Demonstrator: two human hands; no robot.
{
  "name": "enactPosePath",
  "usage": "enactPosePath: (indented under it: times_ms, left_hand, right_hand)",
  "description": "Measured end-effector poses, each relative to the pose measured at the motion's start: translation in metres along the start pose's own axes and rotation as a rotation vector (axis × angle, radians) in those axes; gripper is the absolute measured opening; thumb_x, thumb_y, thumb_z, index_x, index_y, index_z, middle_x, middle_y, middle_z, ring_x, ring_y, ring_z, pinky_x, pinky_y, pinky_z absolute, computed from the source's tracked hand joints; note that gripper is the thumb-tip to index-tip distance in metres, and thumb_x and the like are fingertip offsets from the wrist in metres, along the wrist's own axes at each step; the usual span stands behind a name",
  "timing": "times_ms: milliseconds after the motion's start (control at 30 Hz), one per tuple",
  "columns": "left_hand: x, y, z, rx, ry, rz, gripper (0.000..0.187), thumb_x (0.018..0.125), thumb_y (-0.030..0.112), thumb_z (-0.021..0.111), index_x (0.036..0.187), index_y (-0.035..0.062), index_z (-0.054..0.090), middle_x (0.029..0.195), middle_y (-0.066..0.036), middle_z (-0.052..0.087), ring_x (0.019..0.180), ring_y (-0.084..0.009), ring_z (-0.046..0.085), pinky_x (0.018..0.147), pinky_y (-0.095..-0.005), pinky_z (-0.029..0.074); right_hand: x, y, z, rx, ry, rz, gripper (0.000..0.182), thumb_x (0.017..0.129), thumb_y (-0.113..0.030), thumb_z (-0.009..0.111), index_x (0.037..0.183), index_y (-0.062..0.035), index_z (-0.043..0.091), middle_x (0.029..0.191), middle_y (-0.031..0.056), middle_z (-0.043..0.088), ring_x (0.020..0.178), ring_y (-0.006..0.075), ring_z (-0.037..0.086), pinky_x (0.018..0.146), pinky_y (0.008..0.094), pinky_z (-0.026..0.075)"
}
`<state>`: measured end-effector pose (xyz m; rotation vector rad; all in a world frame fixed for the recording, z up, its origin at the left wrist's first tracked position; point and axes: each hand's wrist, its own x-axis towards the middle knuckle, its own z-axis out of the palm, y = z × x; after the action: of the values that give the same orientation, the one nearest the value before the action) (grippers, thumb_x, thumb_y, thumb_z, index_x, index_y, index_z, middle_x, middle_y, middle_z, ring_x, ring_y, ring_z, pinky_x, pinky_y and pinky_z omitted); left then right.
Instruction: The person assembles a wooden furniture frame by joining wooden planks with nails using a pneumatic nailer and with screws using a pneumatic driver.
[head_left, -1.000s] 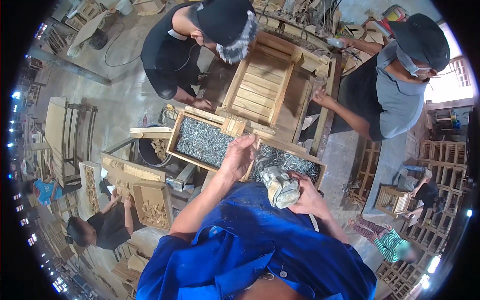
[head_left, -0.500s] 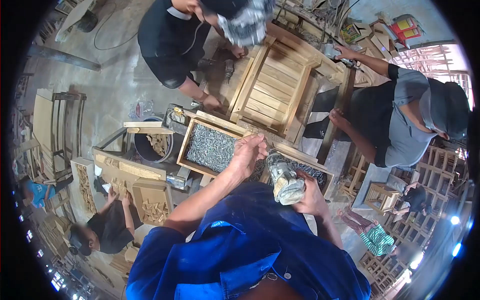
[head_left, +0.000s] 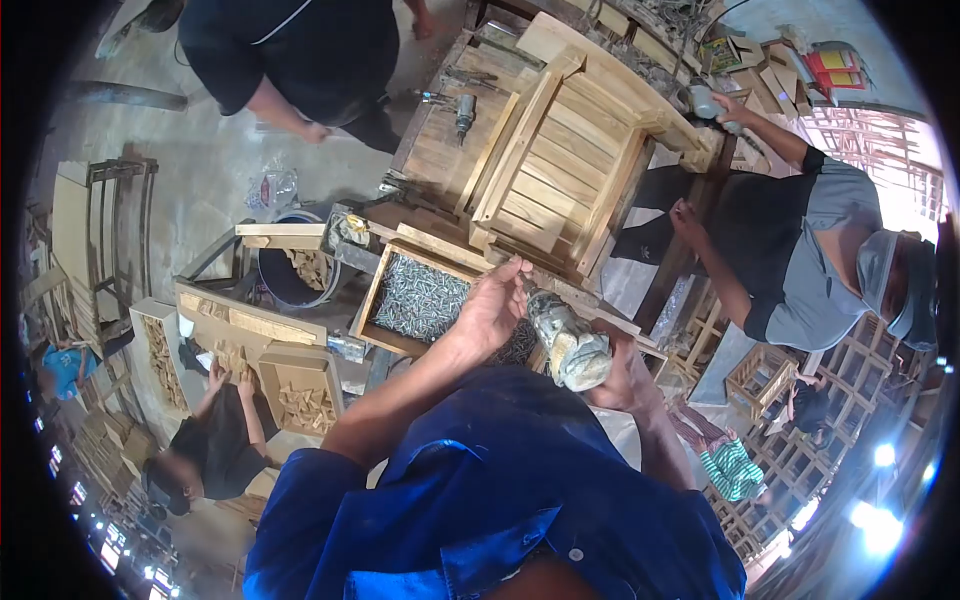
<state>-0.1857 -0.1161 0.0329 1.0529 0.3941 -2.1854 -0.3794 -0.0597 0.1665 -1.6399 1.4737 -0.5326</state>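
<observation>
My right hand [head_left: 628,378] grips a power driver [head_left: 568,345], its body wrapped in worn, pale covering. The driver's nose points away from me, toward the wooden frame with slats [head_left: 555,165]. My left hand [head_left: 492,308] is closed in a pinch just beside the driver's tip; whatever is between the fingertips is too small to make out. Beneath my left wrist is a shallow wooden box of screws [head_left: 415,300], and more dark screws show partly hidden under the driver. The slatted frame lies on the workbench [head_left: 490,75] just beyond both hands.
A co-worker [head_left: 835,230] at right holds a grey power tool [head_left: 705,103] by the frame. Another person [head_left: 300,60] stands at upper left. A second driver [head_left: 465,115] lies on the bench. At left are a bucket [head_left: 335,285] and a cardboard box [head_left: 265,378] of wood pieces.
The person at upper left has moved left, away from the bench, with their hand off the frame. The co-worker at right has lifted the grey tool slightly. My hands keep nearly the same pose.
</observation>
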Motion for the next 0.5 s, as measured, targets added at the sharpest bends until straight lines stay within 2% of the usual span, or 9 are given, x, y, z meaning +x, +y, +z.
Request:
enactPosePath:
  times_ms: [33, 167, 267, 300, 333, 400, 500]
  left_hand:
    - [0.001, -0.001, 0.003, 0.001, 0.033, 0.027, 0.009, 0.097, 0.016, 0.063, 0.092, 0.0083, 0.063, 0.084, 0.000, 0.070, 0.074, -0.0096, 0.064, 0.074, -0.0240, 0.053]
    - [-0.005, -0.003, 0.018, -0.123, 0.036, 0.055, 0.009, 0.096, 0.017, 0.064, 0.092, 0.0096, 0.063, 0.082, 0.001, 0.069, 0.071, -0.0098, 0.061, 0.072, -0.0237, 0.051]
    - [-0.004, -0.002, 0.001, -0.052, -0.105, -0.050, 0.012, 0.099, 0.021, 0.059, 0.096, 0.0098, 0.064, 0.082, 0.002, 0.067, 0.074, -0.0098, 0.061, 0.075, -0.0257, 0.050]
    - [-0.004, -0.006, 0.005, -0.042, -0.029, -0.028, 0.015, 0.100, 0.022, 0.057, 0.098, 0.0090, 0.064, 0.085, 0.002, 0.066, 0.076, -0.0113, 0.060, 0.076, -0.0271, 0.050]
    - [-0.009, -0.008, 0.014, -0.042, 0.026, -0.030, 0.016, 0.101, 0.022, 0.055, 0.092, 0.0105, 0.063, 0.082, 0.002, 0.062, 0.070, -0.0110, 0.052, 0.072, -0.0278, 0.047]
    - [-0.010, -0.014, 0.007, 0.005, 0.002, -0.015, 0.018, 0.103, 0.022, 0.050, 0.096, 0.0086, 0.060, 0.086, -0.001, 0.062, 0.082, -0.0162, 0.060, 0.083, -0.0326, 0.051]
    - [-0.005, -0.023, -0.010, 0.039, 0.025, -0.030, 0.021, 0.103, 0.025, 0.048, 0.094, 0.0092, 0.059, 0.086, -0.002, 0.061, 0.083, -0.0172, 0.060, 0.085, -0.0349, 0.051]
  right_hand:
    - [0.001, 0.001, -0.002, 0.007, -0.067, 0.066, 0.066, 0.066, -0.012, 0.078, 0.126, 0.0016, 0.053, 0.116, 0.0229, 0.064, 0.102, 0.0403, 0.065, 0.090, 0.0419, 0.051]
    - [0.000, -0.007, 0.001, 0.069, -0.094, 0.177, 0.064, 0.066, -0.012, 0.078, 0.125, -0.0003, 0.055, 0.120, 0.0221, 0.063, 0.104, 0.0399, 0.064, 0.091, 0.0428, 0.051]
    - [-0.010, -0.005, 0.002, -0.082, -0.250, 0.252, 0.066, 0.063, -0.017, 0.077, 0.124, -0.0038, 0.055, 0.117, 0.0201, 0.062, 0.106, 0.0381, 0.064, 0.092, 0.0438, 0.052]
    - [-0.011, -0.010, 0.005, -0.061, -0.229, 0.241, 0.068, 0.063, -0.018, 0.076, 0.125, -0.0039, 0.054, 0.116, 0.0192, 0.061, 0.108, 0.0380, 0.062, 0.094, 0.0447, 0.052]
    - [-0.015, -0.010, 0.006, -0.063, -0.213, 0.253, 0.068, 0.063, -0.018, 0.076, 0.125, -0.0039, 0.054, 0.116, 0.0192, 0.061, 0.108, 0.0380, 0.062, 0.094, 0.0447, 0.052]
    - [-0.023, -0.006, 0.010, -0.121, -0.224, 0.192, 0.067, 0.064, -0.017, 0.075, 0.125, -0.0033, 0.054, 0.119, 0.0186, 0.060, 0.111, 0.0380, 0.060, 0.095, 0.0450, 0.051]
    - [-0.028, -0.012, 0.009, -0.138, -0.243, 0.233, 0.068, 0.065, -0.018, 0.075, 0.128, -0.0024, 0.052, 0.120, 0.0191, 0.059, 0.112, 0.0387, 0.059, 0.095, 0.0457, 0.050]
